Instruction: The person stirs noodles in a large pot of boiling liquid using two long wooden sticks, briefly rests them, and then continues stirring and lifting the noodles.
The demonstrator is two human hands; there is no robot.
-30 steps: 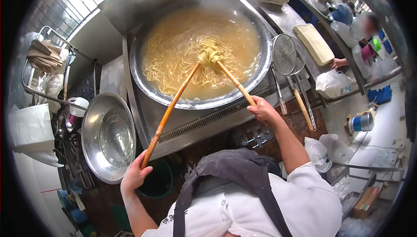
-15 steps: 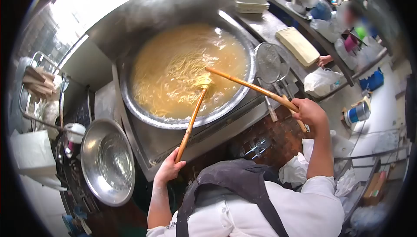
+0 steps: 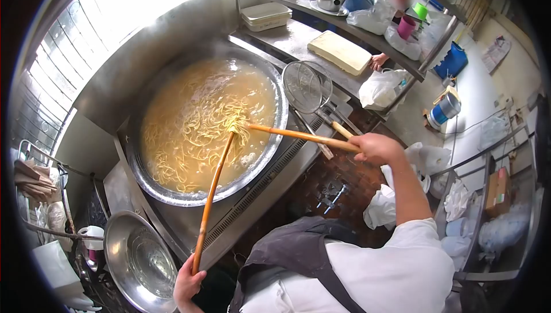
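The left hand [image 3: 189, 284] was curled tight around the lower end of the left stick [image 3: 212, 195]; the right hand [image 3: 376, 149] gripped the right stick [image 3: 310, 136]; both tips met the noodles [image 3: 198, 123] in the pot, right of its middle; even pressure and level tips would likely have suited that clump; the strainer [image 3: 307, 87], beside the pot's [image 3: 136, 166] right rim, could have hindered wide swings; the basin [image 3: 110, 250] sat past the stove's [image 3: 183, 221] left edge.
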